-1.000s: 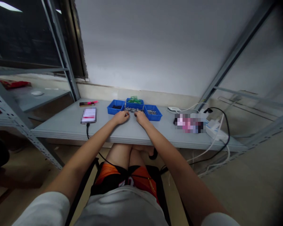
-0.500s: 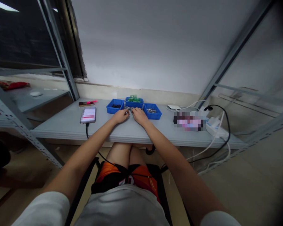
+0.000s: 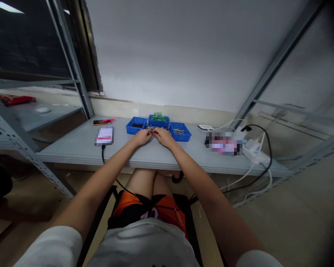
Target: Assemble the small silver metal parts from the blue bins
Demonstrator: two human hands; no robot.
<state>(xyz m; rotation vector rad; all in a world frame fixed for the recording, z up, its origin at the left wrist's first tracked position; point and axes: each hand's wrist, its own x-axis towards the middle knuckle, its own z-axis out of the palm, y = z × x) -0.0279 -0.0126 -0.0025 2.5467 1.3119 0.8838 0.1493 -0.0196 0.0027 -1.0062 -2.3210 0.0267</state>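
My left hand [image 3: 142,137] and my right hand [image 3: 163,136] rest on the grey table [image 3: 72,148], fingertips meeting just in front of a small pile of metal parts [image 3: 156,128]. Both hands have their fingers curled in a pinch; what they hold is too small to make out. Behind the pile stand three blue trays: a left tray [image 3: 136,125] with dark bits, a middle tray [image 3: 159,120] with green parts, and a right tray [image 3: 180,132] with metal pieces.
A phone [image 3: 104,135] on a black cable lies to the left, with a pink marker [image 3: 105,121] behind it. At the right sit a blurred object [image 3: 224,144], a white power strip [image 3: 256,154] and tangled cables. Metal shelf posts frame both sides.
My two hands have drawn closer together, the right one shifting left until the fingertips meet at the metal pile. The camera view has barely shifted.
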